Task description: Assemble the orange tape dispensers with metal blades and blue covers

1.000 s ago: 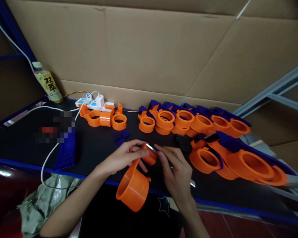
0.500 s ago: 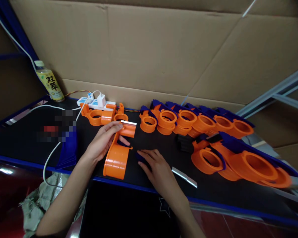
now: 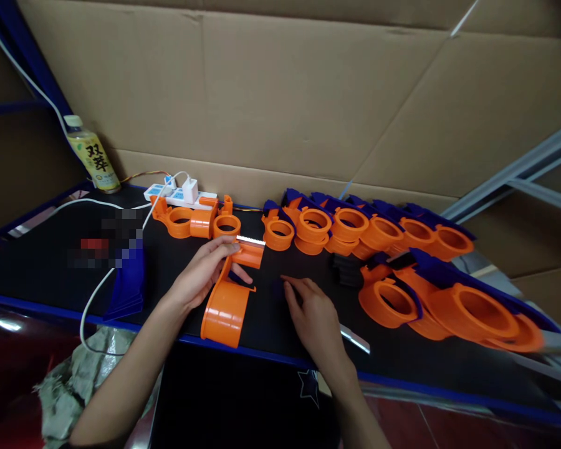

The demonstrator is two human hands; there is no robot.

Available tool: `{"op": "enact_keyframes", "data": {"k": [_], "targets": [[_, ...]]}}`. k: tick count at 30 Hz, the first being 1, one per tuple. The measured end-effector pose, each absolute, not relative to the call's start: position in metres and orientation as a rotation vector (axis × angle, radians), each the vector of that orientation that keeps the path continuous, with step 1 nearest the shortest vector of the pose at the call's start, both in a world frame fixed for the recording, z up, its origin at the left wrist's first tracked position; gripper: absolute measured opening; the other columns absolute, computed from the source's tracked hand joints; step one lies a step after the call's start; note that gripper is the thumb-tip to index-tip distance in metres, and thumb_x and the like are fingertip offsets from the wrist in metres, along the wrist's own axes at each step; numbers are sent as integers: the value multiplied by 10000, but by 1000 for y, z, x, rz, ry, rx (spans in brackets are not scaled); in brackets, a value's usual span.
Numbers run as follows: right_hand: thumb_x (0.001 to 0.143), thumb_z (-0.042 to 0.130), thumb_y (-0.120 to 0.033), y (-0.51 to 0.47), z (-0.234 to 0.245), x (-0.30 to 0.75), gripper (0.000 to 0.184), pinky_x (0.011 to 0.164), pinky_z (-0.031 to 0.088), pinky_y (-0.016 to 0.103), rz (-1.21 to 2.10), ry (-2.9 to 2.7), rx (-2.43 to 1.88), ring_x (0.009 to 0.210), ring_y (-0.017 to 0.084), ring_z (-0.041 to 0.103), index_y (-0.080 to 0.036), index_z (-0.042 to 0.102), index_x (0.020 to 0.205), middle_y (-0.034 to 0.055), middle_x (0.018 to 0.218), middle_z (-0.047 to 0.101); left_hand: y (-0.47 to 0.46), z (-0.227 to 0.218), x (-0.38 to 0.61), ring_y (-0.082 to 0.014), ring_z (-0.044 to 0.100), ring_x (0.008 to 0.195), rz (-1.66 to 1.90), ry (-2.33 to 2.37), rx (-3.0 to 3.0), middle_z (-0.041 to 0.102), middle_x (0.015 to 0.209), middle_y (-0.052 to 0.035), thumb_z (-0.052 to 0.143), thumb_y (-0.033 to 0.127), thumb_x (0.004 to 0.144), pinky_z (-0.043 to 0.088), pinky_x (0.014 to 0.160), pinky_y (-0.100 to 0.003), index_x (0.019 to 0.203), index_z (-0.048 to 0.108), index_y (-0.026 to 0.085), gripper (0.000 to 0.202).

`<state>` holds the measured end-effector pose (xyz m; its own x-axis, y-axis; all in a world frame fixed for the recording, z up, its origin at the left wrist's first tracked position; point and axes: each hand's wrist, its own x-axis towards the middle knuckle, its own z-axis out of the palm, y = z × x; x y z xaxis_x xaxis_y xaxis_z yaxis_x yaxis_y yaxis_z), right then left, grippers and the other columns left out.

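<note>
My left hand (image 3: 210,269) is closed around an orange tape dispenser (image 3: 225,315), holding it above the black tabletop. A silvery serrated blade (image 3: 251,241) runs along the dispenser's upper end, and its round hub hangs toward me. To the right, my right hand (image 3: 313,315) is closed low over the table, thumb and index finger close together. A dark blue piece (image 3: 278,288) shows faintly at those fingertips; its shape is blurred against the black surface. Partly hidden behind the right wrist lies a flat metal strip (image 3: 356,340).
Rows of orange and blue tape dispensers (image 3: 393,302) stand at right. Orange dispenser bodies (image 3: 180,223) sit by a white power strip (image 3: 156,192). Blue pieces (image 3: 128,284) are stacked at left beside a white cable. A drink bottle (image 3: 93,156) stands in the back corner; black grips (image 3: 346,270) lie centre-right.
My right hand has moved right and slightly up the table, now covering part of the metal strip. My left hand has shifted slightly right and toward me with the tape dispenser.
</note>
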<state>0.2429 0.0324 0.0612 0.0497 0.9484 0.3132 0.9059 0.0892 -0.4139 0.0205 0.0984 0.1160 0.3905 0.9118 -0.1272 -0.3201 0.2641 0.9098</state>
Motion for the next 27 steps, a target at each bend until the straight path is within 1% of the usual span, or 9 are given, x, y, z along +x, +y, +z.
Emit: {"op": "enact_keyframes", "data": {"k": [4, 7, 9, 12, 15, 19, 23, 25, 27], "targets": [[1035, 439, -355, 33, 65, 248, 364, 685, 519, 348, -122, -1871, -1988, 1028, 275, 640, -241, 675, 1288, 108, 1142, 680, 99, 115, 20, -252, 743, 572, 940, 759, 942, 728, 619, -30, 654, 319, 851, 495, 450, -240, 997, 538, 204, 219], [1024, 450, -304, 35, 73, 270, 371, 770, 528, 395, -324, -1849, -2045, 1118, 321, 573, -194, 646, 1320, 124, 1198, 687, 99, 115, 22, -225, 732, 555, 939, 751, 917, 729, 640, -24, 663, 304, 850, 479, 443, -221, 990, 544, 201, 211], [1005, 461, -256, 36, 76, 288, 382, 842, 514, 452, -444, -1831, -2113, 1100, 350, 558, -133, 627, 1326, 156, 1186, 699, 99, 115, 23, -205, 721, 533, 944, 751, 895, 727, 669, -9, 681, 287, 834, 462, 433, -210, 999, 546, 200, 230], [968, 483, -212, 36, 75, 309, 403, 833, 500, 508, -529, -1817, -2226, 1041, 379, 569, -84, 601, 1332, 206, 1128, 706, 98, 115, 25, -196, 712, 517, 936, 760, 891, 720, 673, 1, 695, 285, 822, 450, 434, -205, 1012, 545, 199, 257], [940, 482, -155, 35, 68, 315, 421, 873, 507, 500, -457, -1869, -2161, 1060, 366, 579, -94, 587, 1343, 198, 1113, 708, 98, 114, 27, -216, 719, 537, 912, 768, 915, 714, 640, -9, 687, 315, 833, 444, 439, -213, 1026, 543, 203, 266], [917, 441, -80, 36, 64, 317, 491, 970, 522, 445, -244, -1949, -1941, 1136, 314, 580, -96, 562, 1393, 162, 1222, 690, 97, 111, 29, -248, 734, 577, 889, 776, 952, 715, 631, -28, 691, 359, 834, 462, 470, -242, 1042, 558, 198, 295], [764, 429, 52, 36, 68, 325, 597, 1085, 470, 457, -278, -1988, -1967, 1234, 323, 538, -45, 627, 1319, 172, 1307, 656, 97, 110, 29, -244, 734, 587, 896, 783, 969, 717, 640, -30, 684, 367, 844, 469, 484, -246, 1052, 557, 205, 292], [718, 440, 71, 36, 70, 327, 628, 1069, 482, 462, -276, -2008, -2045, 1228, 333, 544, -35, 636, 1306, 177, 1295, 664, 97, 109, 29, -238, 733, 586, 891, 779, 975, 715, 642, -27, 683, 371, 848, 467, 481, -241, 1066, 558, 204, 301], [733, 462, 60, 36, 72, 324, 609, 1009, 516, 454, -247, -2030, -2083, 1209, 338, 561, -54, 639, 1305, 169, 1267, 684, 97, 109, 29, -229, 731, 583, 878, 774, 979, 711, 649, -24, 685, 378, 850, 468, 477, -237, 1072, 562, 204, 308]]}}
